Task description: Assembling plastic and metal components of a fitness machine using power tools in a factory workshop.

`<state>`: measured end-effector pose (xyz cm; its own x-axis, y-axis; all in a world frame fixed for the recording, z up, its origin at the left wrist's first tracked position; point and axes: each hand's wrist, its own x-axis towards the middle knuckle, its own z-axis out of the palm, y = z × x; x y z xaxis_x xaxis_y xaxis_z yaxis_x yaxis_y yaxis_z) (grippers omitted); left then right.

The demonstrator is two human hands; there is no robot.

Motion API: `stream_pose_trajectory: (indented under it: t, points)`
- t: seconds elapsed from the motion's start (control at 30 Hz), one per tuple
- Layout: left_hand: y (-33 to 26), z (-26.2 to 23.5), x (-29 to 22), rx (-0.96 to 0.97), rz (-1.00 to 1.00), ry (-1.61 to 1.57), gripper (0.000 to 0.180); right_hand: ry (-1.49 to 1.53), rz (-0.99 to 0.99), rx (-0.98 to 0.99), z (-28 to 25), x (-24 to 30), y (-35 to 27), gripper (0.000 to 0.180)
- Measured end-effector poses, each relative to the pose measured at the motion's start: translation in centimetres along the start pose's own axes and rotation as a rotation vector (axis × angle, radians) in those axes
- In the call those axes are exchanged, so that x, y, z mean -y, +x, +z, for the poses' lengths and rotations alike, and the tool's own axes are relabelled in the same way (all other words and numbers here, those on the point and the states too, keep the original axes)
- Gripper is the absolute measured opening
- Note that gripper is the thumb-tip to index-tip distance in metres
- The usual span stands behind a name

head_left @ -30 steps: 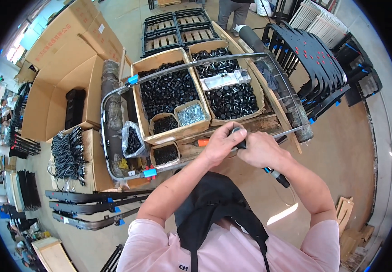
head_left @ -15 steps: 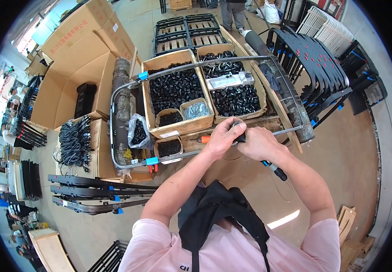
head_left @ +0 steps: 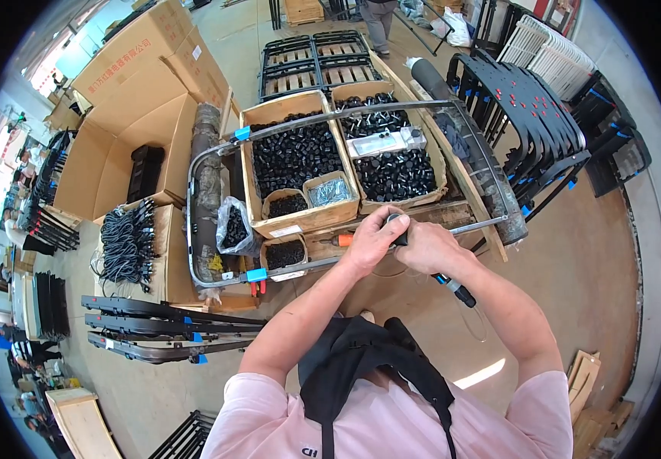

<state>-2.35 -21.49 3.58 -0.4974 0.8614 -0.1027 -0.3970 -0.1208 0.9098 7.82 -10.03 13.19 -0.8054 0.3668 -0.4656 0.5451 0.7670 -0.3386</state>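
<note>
A bent grey metal tube frame (head_left: 311, 264) with blue tape pieces lies across the bench in front of me. My left hand (head_left: 376, 243) is closed at its near rail, thumb and fingers around a small rounded black part (head_left: 399, 222). Beside it, touching or nearly so, my right hand (head_left: 433, 246) is wrapped around a black power screwdriver (head_left: 456, 289) with a blue band. The tool's rear end and a thin cord stick out toward me; its tip is hidden by my hands.
Wooden boxes of black plastic caps (head_left: 300, 157) and a small tray of screws (head_left: 329, 191) stand inside the frame. An orange-handled tool (head_left: 343, 239) lies by my left hand. Left are bundled black cables (head_left: 128, 241) and an open carton (head_left: 101, 164); black frames (head_left: 529, 107) stand right.
Both hands and the screwdriver have shifted very slightly toward me, keeping their grip. The frame's right end has moved slightly nearer. A person at the far back has stepped left.
</note>
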Motion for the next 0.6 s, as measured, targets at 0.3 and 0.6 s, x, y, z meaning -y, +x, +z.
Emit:
stream_pose_trajectory:
  t: [0.3, 0.6]
  points:
    - [0.5, 0.7, 1.1, 0.046, 0.039, 0.013, 0.027, 0.15, -0.09, 0.078, 2.0, -3.3, 2.7, 0.034]
    - [0.3, 0.5, -0.2, 0.026, 0.045, 0.016, 0.032, 0.186, -0.043, 0.095, 0.9, -2.2, 2.2, 0.036]
